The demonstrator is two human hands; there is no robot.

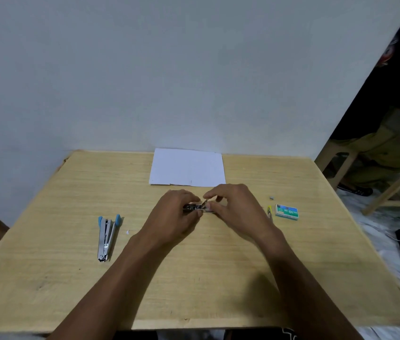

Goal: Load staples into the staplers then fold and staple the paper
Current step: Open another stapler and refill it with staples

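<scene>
Head view: both hands meet over the middle of the tabletop (218, 278); the left hand (177, 213) has its fingers curled round a small metal stapler (194, 207), and the right hand (234, 208) pinches the raised part at its right end between thumb and forefinger. A blue-tipped stapler (107, 238) lies opened well to the left, a white paper sheet (186, 168) lies flat at the far edge, and a green staple box (286, 211) rests to the right, near a small staple strip (272, 197)
</scene>
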